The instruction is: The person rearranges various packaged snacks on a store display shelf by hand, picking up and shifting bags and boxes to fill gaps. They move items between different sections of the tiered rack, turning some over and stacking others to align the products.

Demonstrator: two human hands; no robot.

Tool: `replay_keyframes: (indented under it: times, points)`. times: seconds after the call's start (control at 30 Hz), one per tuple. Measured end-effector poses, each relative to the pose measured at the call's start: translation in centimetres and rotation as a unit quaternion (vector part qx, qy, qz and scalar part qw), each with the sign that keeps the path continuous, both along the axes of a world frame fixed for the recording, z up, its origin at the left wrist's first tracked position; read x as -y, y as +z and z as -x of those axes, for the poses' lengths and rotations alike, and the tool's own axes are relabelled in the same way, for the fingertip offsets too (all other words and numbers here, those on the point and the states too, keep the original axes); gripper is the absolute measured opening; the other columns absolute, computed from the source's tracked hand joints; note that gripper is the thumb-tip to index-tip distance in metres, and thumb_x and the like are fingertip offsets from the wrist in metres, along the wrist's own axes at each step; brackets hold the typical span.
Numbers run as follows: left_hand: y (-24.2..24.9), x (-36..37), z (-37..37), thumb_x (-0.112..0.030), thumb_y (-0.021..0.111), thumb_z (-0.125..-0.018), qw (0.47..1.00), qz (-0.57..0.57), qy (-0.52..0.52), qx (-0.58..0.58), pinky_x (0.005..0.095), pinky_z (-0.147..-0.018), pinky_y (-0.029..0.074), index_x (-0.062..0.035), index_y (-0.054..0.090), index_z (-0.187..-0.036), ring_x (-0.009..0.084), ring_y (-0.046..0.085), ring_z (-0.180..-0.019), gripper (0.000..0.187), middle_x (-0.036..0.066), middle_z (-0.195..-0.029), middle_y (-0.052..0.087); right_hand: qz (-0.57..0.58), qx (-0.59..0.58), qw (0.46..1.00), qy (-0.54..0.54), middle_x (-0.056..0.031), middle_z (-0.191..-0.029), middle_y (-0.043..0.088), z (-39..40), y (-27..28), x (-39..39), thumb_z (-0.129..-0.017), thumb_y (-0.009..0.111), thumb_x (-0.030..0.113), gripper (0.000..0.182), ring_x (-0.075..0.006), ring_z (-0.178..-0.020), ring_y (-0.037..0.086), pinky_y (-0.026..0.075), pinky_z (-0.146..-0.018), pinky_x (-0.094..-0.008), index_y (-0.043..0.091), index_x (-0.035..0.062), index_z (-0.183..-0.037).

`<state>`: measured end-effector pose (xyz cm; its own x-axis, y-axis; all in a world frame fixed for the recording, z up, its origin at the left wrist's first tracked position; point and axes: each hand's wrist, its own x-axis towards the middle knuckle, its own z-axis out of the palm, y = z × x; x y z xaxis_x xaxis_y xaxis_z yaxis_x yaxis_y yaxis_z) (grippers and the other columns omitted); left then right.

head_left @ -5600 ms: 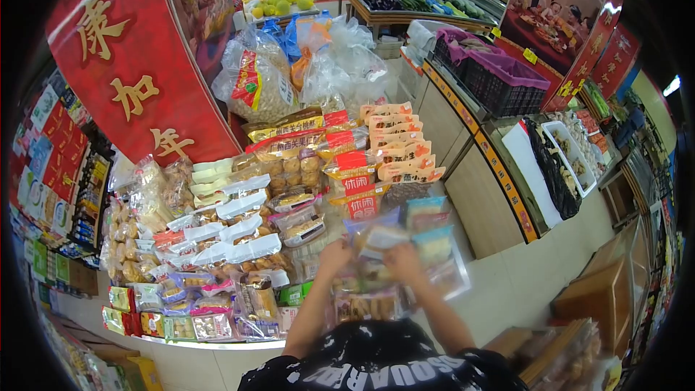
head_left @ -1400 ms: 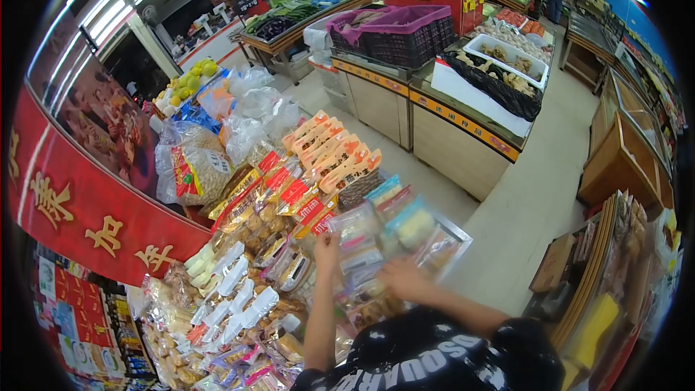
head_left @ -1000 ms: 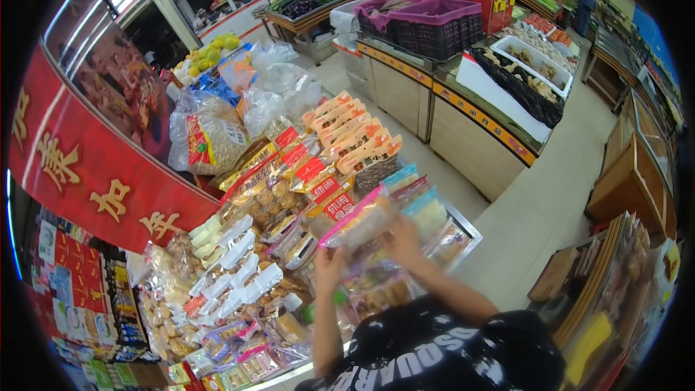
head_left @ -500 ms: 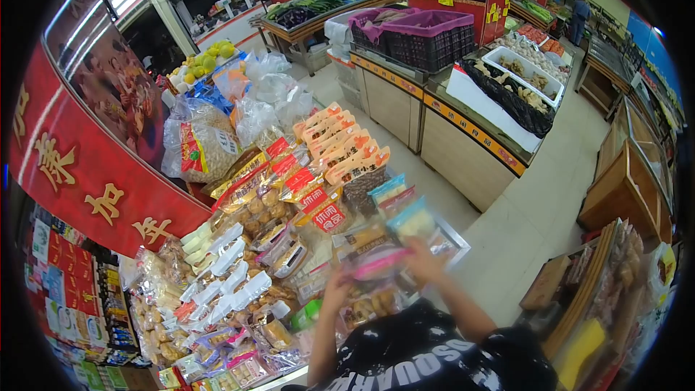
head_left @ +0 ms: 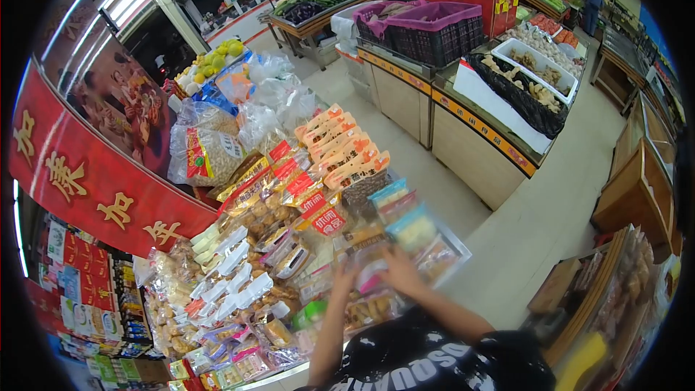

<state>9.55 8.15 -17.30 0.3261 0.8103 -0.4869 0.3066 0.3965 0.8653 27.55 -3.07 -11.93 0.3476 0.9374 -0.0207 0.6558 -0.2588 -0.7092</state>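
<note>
A clear snack bag with a pink band [head_left: 372, 274] lies between my two hands, low over the display near my body. My left hand [head_left: 344, 279] is at its left edge and my right hand [head_left: 396, 269] at its right edge, fingers bent against it and slightly blurred. Just beyond is a brown-topped packet [head_left: 362, 237], partly covered by my fingers. To the right of my right hand is a blue-topped bag [head_left: 413, 227] with pale contents. Bagged brown snacks [head_left: 373, 309] lie nearer my body, and a green packet [head_left: 311, 313] is by my left forearm.
Packaged snacks with orange header cards [head_left: 344, 148] and white-strip packs [head_left: 233, 275] fill the sloping display. A red banner [head_left: 108, 192] borders its left. Black crates [head_left: 434, 38] stand on a counter across the aisle [head_left: 507, 253]. Wooden shelving [head_left: 579, 311] is at right; a person [head_left: 592, 11] stands far off.
My hands have come closer together, the right one moving left and inward. The pink-banded bag looks lower and flatter between them. The whole view has shifted slightly.
</note>
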Motion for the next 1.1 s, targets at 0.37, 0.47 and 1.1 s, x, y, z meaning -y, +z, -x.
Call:
replay_keyframes:
  times: [0.37,0.47,1.1]
  points:
    - [-1.3,-2.6,-2.4,-0.036,0.073,-0.090,0.996,-0.015,0.072,-0.060,0.0313,-0.089,0.045,0.0002,0.071,-0.107,0.0167,0.061,-0.097,0.040,0.010,-0.099,0.071,0.081,0.027,0.993,0.083,-0.0259,-0.155,0.032,-1.2,-2.2,-2.7,-0.085,0.065,0.048,0.071,-0.0506,-0.119,0.051,0.047,-0.099,-0.0562,0.046,0.0158,-0.145]
    - [-0.1,-1.2,-2.1,-0.026,0.073,-0.089,0.983,-0.080,0.095,-0.134,0.0275,-0.070,0.046,0.0001,0.071,-0.096,0.0122,0.059,-0.076,0.027,0.002,-0.084,0.068,0.037,0.015,0.997,0.066,-0.0227,-0.150,0.040,-1.4,-1.8,-2.1,-0.085,0.068,0.043,0.065,-0.0487,-0.116,0.053,0.051,-0.093,-0.0549,0.050,0.0146,-0.141]
    - [9.9,2.5,3.8,-0.017,0.068,-0.096,0.894,-0.248,0.370,0.054,0.0238,-0.068,0.040,-0.0071,0.051,-0.084,0.0088,0.046,-0.075,0.022,-0.002,-0.081,0.052,-0.020,-0.092,0.986,0.136,-0.0226,-0.141,0.048,0.2,-4.0,-1.5,-0.073,0.078,0.049,0.073,-0.0452,-0.129,0.046,0.043,-0.106,-0.0500,0.058,0.0076,-0.130]
